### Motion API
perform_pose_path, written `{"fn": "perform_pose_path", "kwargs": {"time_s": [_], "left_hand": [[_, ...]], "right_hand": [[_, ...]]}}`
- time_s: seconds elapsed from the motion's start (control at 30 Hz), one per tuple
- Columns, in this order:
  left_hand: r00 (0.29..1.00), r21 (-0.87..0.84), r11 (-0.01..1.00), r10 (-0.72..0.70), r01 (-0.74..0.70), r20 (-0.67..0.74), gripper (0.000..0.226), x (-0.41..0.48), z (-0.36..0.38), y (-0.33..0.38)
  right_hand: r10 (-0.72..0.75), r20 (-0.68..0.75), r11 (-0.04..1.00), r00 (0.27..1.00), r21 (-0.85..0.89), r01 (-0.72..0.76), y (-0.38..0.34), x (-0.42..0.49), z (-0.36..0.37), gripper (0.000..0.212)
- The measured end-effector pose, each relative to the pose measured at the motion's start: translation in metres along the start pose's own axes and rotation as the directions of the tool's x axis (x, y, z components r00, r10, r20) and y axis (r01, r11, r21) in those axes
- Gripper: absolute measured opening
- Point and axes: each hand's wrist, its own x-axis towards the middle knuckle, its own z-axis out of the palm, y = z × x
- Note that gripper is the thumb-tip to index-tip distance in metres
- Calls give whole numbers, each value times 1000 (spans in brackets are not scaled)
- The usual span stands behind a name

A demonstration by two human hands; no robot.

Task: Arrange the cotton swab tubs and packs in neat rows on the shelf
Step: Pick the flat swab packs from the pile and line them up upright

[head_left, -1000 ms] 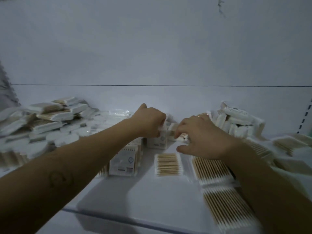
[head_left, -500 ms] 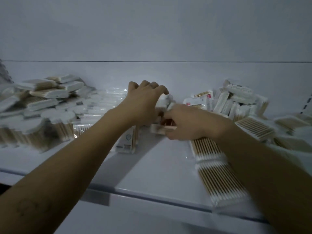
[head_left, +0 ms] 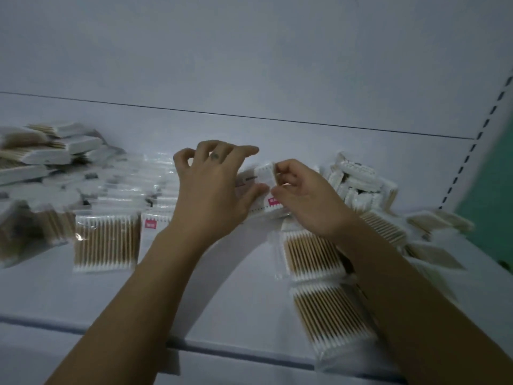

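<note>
Left hand (head_left: 213,190): reached over the middle of the shelf; fingers spread and loosely bent, closed round nothing; thumb rested against the left face of the held pack.
Right hand (head_left: 302,198): fingers curled; pinched the held pack at its right edge, fingertips above and thumb below.
Held pack (head_left: 263,176): white, pink label at its lower edge; sat between the two hands, towards the back of the shelf; whether lifted clear of the shelf could not be told.
Shelf (head_left: 138,290): white, with a pale front lip; carried all stock seen.
Front right packs (head_left: 313,254): two flat clear packs of wooden-stemmed swabs, laid one behind the other, partly under the right forearm.
Front left pack (head_left: 107,243): lay flat, stems running front to back; just beside it a pink-labelled pack (head_left: 155,226), partly hidden by the left forearm.
Clear bags (head_left: 138,182): overlapped in a row behind the front left pack, left of the left hand.
Left pile (head_left: 41,157): stacked untidily; blurred.
Right rear heap (head_left: 358,182): white packs tumbled at angles against the back panel (head_left: 249,65), just behind the right hand.
Far right packs (head_left: 433,223): lay loose and askew near the slotted upright (head_left: 472,151).
</note>
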Motion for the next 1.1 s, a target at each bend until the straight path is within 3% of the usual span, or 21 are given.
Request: {"fn": "perform_pose_path", "kwargs": {"time_s": [0.1,0.23,0.37,0.5,0.6,0.73,0.87,0.97,1.03,1.1], "left_hand": [[998,-5,1000,6,-6,-56,37,-3,2,-1],[952,-177,957,-259,230,-165,31,-9,-5,-3],[940,-142,944,-317,299,-129,41,-15,-4,-11],[973,13,976,-214,216,-91,68,-16,-6,-14],[998,104,993,-47,50,-40,67,-18,-7,-7],[991,51,994,93,-98,93,67,-20,-2,0],[989,18,997,69,-72,134,45,-15,4,-6],[978,44,997,-69,62,195,25,-2,4,-13],[951,148,983,-143,106,274,22,6,5,-15],[933,324,945,-154,43,325,20,12,6,-16]], "right_hand": [[-26,-3,999,1000,40,26,-1,2,0,26],[-50,-46,999,998,14,51,-3,-2,4,39],[-93,-183,996,979,-12,92,-5,-1,14,53],[-139,-234,984,962,-141,108,-8,0,14,45],[-131,-175,963,976,-256,83,-9,-4,16,40],[-103,-180,979,978,-192,67,-5,-3,21,35],[-74,-156,977,985,-211,40,-4,-2,17,31],[-163,-170,900,972,-429,75,0,0,4,23],[-196,-141,851,970,-516,97,1,1,-2,15],[-186,-82,819,979,-563,108,4,1,-2,12]]}}
